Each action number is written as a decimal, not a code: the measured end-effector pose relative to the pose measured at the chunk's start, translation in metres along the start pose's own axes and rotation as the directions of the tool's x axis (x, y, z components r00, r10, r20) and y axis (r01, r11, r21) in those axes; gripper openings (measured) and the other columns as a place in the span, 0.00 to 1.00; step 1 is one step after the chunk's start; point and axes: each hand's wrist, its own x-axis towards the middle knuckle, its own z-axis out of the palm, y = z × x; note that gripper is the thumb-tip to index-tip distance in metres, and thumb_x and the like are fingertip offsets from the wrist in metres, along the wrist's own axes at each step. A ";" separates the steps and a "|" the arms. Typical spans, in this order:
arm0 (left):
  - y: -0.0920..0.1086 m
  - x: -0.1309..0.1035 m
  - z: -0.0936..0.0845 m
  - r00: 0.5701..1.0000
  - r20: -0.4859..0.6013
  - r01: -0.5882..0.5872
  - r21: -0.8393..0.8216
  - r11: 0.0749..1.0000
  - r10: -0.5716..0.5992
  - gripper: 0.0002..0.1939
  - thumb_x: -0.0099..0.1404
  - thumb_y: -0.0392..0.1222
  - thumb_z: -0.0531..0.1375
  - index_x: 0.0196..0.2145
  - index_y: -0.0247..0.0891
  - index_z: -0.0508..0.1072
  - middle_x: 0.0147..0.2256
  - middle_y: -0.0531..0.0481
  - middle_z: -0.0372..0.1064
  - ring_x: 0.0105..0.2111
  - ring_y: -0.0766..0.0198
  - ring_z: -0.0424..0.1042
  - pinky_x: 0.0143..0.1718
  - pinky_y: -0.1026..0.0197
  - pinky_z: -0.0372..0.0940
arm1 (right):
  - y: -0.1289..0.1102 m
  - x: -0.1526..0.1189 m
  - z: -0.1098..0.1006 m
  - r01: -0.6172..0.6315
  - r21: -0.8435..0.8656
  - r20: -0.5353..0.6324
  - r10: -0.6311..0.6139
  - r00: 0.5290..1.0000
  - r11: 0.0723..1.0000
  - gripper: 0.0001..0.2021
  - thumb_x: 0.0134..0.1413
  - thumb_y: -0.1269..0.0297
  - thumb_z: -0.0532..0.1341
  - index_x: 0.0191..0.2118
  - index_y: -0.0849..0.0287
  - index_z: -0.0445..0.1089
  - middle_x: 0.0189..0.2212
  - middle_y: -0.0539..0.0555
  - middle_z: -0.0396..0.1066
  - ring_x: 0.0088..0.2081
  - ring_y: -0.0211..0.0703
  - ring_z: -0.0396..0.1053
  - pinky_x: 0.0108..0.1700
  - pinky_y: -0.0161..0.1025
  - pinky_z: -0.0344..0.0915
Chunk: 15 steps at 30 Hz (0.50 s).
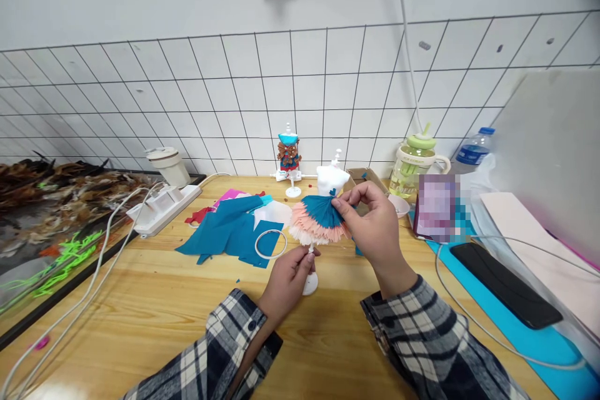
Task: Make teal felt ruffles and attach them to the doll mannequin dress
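Note:
A small white dress form (332,181) stands tilted in front of me, wearing a layered pleated skirt. Peach ruffles (307,225) make up the lower layers, and a teal pleated piece (321,209) lies over them. My left hand (291,276) is closed around the stand's thin post, just above its round white base (310,284). With thumb and fingers, my right hand (372,219) pinches the right edge of the teal pleated piece at the waist. Left of the skirt, a white ring (270,244) lies partly on flat teal sheets (225,225).
A second dressed mini form (289,159) stands by the wall. On the left are a power strip (164,209), a lidded cup (169,165) and feathers (56,200). To the right are a phone (435,206), a green-lidded jug (415,162), a water bottle (475,150), a black case (506,284) and loose cables.

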 end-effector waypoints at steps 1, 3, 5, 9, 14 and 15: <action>0.000 0.000 0.000 1.000 -0.001 -0.004 0.014 1.000 0.004 0.15 0.69 0.46 0.48 0.35 0.37 0.71 0.26 0.53 0.66 0.29 0.65 0.67 0.33 0.64 0.59 | 0.001 0.000 0.000 0.004 -0.005 -0.005 -0.004 1.000 1.000 0.11 0.49 0.64 0.65 0.27 0.56 0.60 0.29 0.49 0.71 0.34 0.41 0.69 0.40 0.41 0.64; -0.001 0.000 -0.001 1.000 -0.008 -0.007 0.036 0.999 0.007 0.16 0.70 0.47 0.48 0.31 0.37 0.70 0.26 0.52 0.67 0.29 0.64 0.67 0.33 0.64 0.58 | 0.004 0.001 0.000 0.001 -0.001 -0.009 -0.001 1.000 1.000 0.10 0.47 0.64 0.65 0.31 0.56 0.62 0.32 0.50 0.72 0.35 0.41 0.68 0.41 0.41 0.64; -0.001 0.000 -0.002 1.000 -0.012 -0.004 0.050 0.999 0.004 0.17 0.70 0.47 0.48 0.29 0.37 0.69 0.27 0.52 0.67 0.30 0.64 0.67 0.33 0.63 0.58 | 0.008 0.002 0.000 -0.030 0.040 0.011 0.030 1.000 0.999 0.15 0.45 0.62 0.67 0.38 0.56 0.63 0.38 0.52 0.71 0.36 0.41 0.67 0.40 0.41 0.64; -0.003 -0.001 -0.001 1.000 -0.007 -0.018 0.073 0.997 0.018 0.17 0.69 0.47 0.49 0.27 0.38 0.67 0.29 0.50 0.71 0.30 0.63 0.68 0.33 0.63 0.59 | 0.009 0.003 -0.001 -0.136 0.196 0.147 0.108 0.983 0.971 0.30 0.45 0.58 0.67 0.55 0.54 0.61 0.47 0.56 0.70 0.38 0.41 0.68 0.39 0.40 0.66; -0.003 -0.001 -0.001 0.999 -0.003 -0.041 0.090 0.995 0.041 0.17 0.68 0.47 0.49 0.26 0.38 0.68 0.27 0.50 0.71 0.29 0.63 0.68 0.32 0.63 0.60 | 0.008 0.004 -0.003 -0.257 0.369 0.301 0.146 0.942 0.893 0.24 0.47 0.56 0.66 0.52 0.54 0.67 0.45 0.55 0.74 0.45 0.47 0.71 0.43 0.42 0.70; -0.002 -0.001 -0.002 0.999 -0.001 -0.042 0.097 0.994 0.043 0.17 0.68 0.47 0.49 0.26 0.38 0.68 0.27 0.51 0.70 0.29 0.64 0.68 0.32 0.63 0.60 | 0.008 0.005 -0.003 -0.283 0.391 0.319 0.160 0.934 0.876 0.23 0.46 0.56 0.67 0.50 0.55 0.69 0.44 0.55 0.75 0.45 0.48 0.72 0.43 0.43 0.71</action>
